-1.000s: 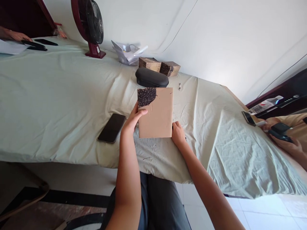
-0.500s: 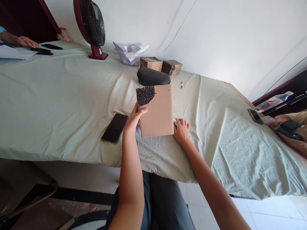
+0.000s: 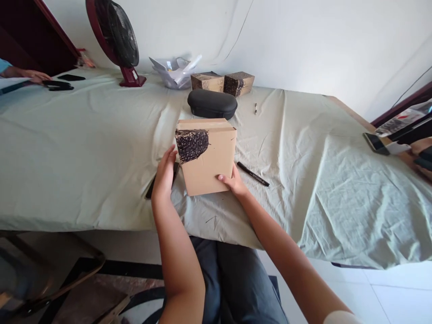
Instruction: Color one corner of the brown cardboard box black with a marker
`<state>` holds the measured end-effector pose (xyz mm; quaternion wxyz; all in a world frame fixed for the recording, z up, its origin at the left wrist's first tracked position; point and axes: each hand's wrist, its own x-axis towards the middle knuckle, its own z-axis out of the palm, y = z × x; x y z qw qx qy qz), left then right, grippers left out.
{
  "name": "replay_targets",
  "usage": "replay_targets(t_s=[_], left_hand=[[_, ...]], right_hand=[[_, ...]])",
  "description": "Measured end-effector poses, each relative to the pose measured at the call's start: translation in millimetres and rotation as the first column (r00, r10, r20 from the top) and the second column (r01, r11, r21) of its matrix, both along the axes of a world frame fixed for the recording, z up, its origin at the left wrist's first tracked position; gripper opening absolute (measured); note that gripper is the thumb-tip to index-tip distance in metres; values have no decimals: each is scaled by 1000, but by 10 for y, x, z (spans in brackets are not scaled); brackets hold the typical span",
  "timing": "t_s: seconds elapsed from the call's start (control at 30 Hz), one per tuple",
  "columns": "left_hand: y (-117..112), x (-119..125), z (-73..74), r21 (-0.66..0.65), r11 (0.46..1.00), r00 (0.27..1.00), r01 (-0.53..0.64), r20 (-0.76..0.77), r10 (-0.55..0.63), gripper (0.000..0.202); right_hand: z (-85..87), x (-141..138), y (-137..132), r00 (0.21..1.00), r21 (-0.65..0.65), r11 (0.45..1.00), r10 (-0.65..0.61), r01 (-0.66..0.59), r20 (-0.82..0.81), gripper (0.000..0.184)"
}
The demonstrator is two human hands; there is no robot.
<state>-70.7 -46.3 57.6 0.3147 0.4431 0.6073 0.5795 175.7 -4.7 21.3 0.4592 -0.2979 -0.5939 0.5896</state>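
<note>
A brown cardboard box (image 3: 207, 157) with a dense black scribbled patch on its upper left corner stands on the cloth-covered table (image 3: 84, 148) in front of me. My left hand (image 3: 164, 173) presses flat against the box's left side, fingers stretched up. My right hand (image 3: 232, 182) grips the lower right corner, thumb on the front face. A black pen (image 3: 253, 174) lies on the cloth just right of the box. A black phone (image 3: 151, 191) lies mostly hidden behind my left hand.
A black oval case (image 3: 212, 103) lies behind the box, with two patterned small boxes (image 3: 221, 83) and a crumpled white bag (image 3: 173, 72) further back. A red fan (image 3: 116, 38) stands at the back left. Other people's hands show at the far left (image 3: 32, 76) and far right (image 3: 423, 153).
The flat cardboard piece I held has become an upright box showing its top. My right hand let go, then took the lower right corner. The pen came into view.
</note>
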Motion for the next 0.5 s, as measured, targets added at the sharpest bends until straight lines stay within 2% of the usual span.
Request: replay_targets(t_s=[0.03, 0.07, 0.13, 0.2, 0.27, 0.4, 0.5], left_hand=[[-23, -71, -14, -108, 988, 988, -106, -126, 92, 71], [-43, -121, -23, -229, 953, 954, -199, -267, 135, 73], [-75, -145, -22, -414, 848, 859, -331, -504, 90, 78], [-100, -91, -9, -500, 771, 780, -395, -626, -7, 77], [-118, -22, 3, -513, 725, 745, -460, -667, 0, 75], [-132, -8, -7, -549, 600, 749, -582, -648, 134, 73], [-121, -43, -22, -525, 615, 737, -589, -661, 142, 70]], right_hand=[[-12, 3, -4, 1000, 4, 1000, -5, 5, -7, 115], [-16, 4, -6, 1000, 4, 1000, -13, 13, -12, 116], [-5, -6, -4, 999, 4, 999, -32, 32, -17, 117], [17, -23, 1, 998, 13, 999, -53, 53, -23, 117], [40, -31, 0, 996, 29, 996, -82, 82, -26, 117], [61, -8, -10, 992, 65, 990, -127, 127, -10, 114], [48, 7, -4, 988, 80, 985, -153, 153, -14, 113]])
